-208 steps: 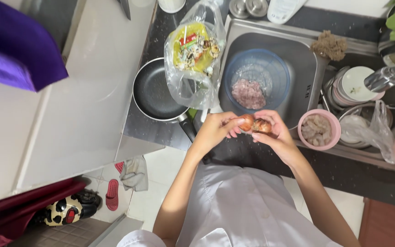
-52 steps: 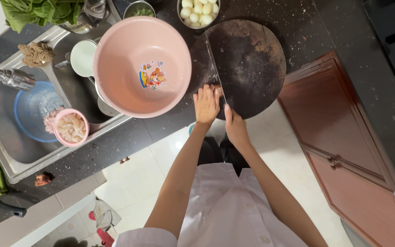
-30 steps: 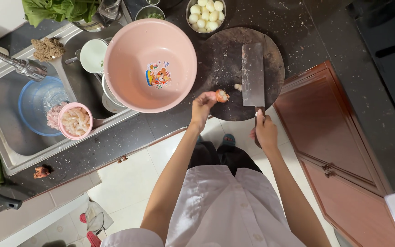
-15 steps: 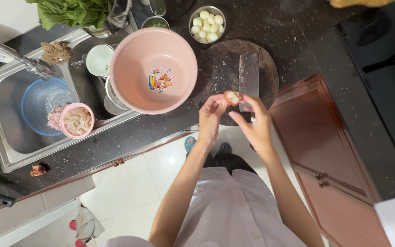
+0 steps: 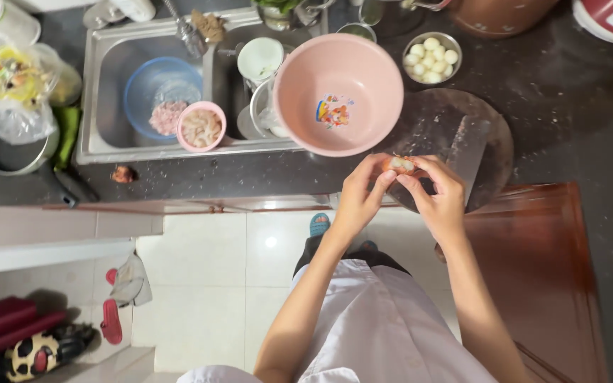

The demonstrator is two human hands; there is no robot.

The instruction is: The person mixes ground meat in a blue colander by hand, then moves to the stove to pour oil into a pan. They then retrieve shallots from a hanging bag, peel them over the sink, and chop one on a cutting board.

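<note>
- Both hands meet just right of the frame's centre, above the near edge of the round dark cutting board (image 5: 431,120). The left hand (image 5: 357,195) and the right hand (image 5: 440,197) pinch one small shallot (image 5: 399,165) between their fingertips, closed on it from either side.
- The shallot sits at the fingertips, above the board's lower left rim, close to the big pink basin (image 5: 338,92) but not touching it.
- Its long axis appears to run roughly left to right across the frame; which end is root and which is tip is too small to tell.
- As a judgement, the peeling is partway: the bulb shows pale flesh on top with reddish-brown skin at its left side, so some skin is off and some is left.
- A cleaver (image 5: 471,152) lies flat on the board just right of the hands, unheld.
- A small metal bowl of peeled pale bulbs (image 5: 431,57) stands in the upper right, above the board.
- In the sink (image 5: 108,85) at upper left sit a blue bowl (image 5: 152,89) and a small pink bowl (image 5: 201,126) of pale food.
</note>
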